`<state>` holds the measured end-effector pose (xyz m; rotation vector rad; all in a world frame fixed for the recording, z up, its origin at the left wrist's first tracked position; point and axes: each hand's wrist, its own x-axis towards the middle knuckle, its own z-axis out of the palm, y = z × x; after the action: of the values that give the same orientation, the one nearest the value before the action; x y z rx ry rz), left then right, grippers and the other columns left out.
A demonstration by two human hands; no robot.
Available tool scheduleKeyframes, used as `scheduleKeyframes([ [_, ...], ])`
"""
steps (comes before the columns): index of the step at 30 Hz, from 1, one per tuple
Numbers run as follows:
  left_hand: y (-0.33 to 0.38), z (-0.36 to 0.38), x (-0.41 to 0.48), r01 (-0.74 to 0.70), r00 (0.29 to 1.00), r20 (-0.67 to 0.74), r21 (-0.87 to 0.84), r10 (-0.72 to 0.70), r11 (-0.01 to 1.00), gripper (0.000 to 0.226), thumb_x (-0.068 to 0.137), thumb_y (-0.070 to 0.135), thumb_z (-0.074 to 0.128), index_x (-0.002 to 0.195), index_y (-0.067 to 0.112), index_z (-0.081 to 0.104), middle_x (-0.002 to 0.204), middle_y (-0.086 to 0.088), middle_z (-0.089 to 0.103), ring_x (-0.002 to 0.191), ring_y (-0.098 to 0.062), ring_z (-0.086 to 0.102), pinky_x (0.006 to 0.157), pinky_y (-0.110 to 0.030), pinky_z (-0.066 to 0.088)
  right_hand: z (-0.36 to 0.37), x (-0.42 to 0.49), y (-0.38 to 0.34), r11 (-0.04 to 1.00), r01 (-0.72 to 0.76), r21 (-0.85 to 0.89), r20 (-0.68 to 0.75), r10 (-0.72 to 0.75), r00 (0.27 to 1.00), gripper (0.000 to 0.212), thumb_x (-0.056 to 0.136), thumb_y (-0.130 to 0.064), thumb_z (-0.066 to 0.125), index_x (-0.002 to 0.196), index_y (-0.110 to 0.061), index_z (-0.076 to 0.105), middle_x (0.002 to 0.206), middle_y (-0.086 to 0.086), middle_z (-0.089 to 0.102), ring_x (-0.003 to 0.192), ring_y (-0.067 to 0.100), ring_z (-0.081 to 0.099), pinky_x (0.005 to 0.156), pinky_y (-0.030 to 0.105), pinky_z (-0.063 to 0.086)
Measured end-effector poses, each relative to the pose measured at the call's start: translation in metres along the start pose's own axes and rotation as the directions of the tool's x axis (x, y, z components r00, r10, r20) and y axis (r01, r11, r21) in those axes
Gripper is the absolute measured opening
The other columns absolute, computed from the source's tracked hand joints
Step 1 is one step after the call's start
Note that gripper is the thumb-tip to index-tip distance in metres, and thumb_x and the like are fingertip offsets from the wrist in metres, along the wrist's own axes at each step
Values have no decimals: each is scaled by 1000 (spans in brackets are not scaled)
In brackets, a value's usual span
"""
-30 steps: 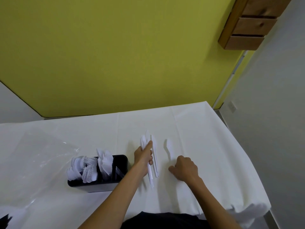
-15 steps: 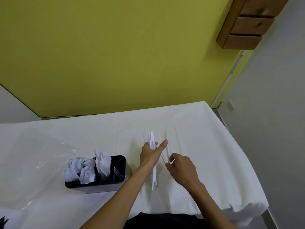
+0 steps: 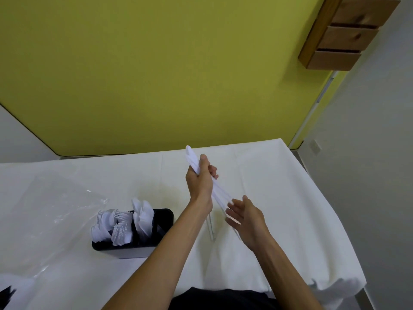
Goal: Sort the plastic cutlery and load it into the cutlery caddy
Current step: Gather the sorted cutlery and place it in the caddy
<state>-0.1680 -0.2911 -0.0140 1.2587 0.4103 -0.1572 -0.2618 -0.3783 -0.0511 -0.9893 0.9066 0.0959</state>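
Plastic cutlery (image 3: 121,223) mostly sorted already, standing upright in the left compartments of the black caddy (image 3: 134,250) on the white table (image 3: 290,198). Last bundle of knives (image 3: 194,161) lifted clear, gripped in the left hand (image 3: 200,181); right hand (image 3: 244,217) loose-fingered at the handle ends, squaring them. Right-hand compartment apparently unfilled, awaiting this bundle.

Left hand (image 3: 200,182) raised in a closed grip, right hand (image 3: 244,217) below it, fingers straight.
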Motion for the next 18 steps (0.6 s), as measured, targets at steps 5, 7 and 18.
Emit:
scheduleKeyframes([
  [5,0,11,-32,38,998,53,-66,-35,997,31,91,37,68,70,16,58,56,2,51,53,-16,50,62,-30,46,22,-9,-15,913,-88,398,133,37,990,28,94,0,36,99,6,63,93,19,70,78,29,71,77,38,55],
  [7,3,5,-36,28,999,31,-85,-25,996,36,91,35,69,64,17,55,53,2,46,50,-15,44,56,-27,42,23,-5,-12,874,-112,473,152,44,987,36,91,4,35,113,11,62,112,23,69,101,35,70,95,42,53],
  [18,35,-80,-39,-259,962,-48,139,267,956,49,91,49,65,58,16,50,45,9,42,42,-10,40,53,-28,34,66,-22,25,994,109,19,263,-110,958,41,91,12,32,114,1,64,117,16,70,112,24,68,104,38,50],
])
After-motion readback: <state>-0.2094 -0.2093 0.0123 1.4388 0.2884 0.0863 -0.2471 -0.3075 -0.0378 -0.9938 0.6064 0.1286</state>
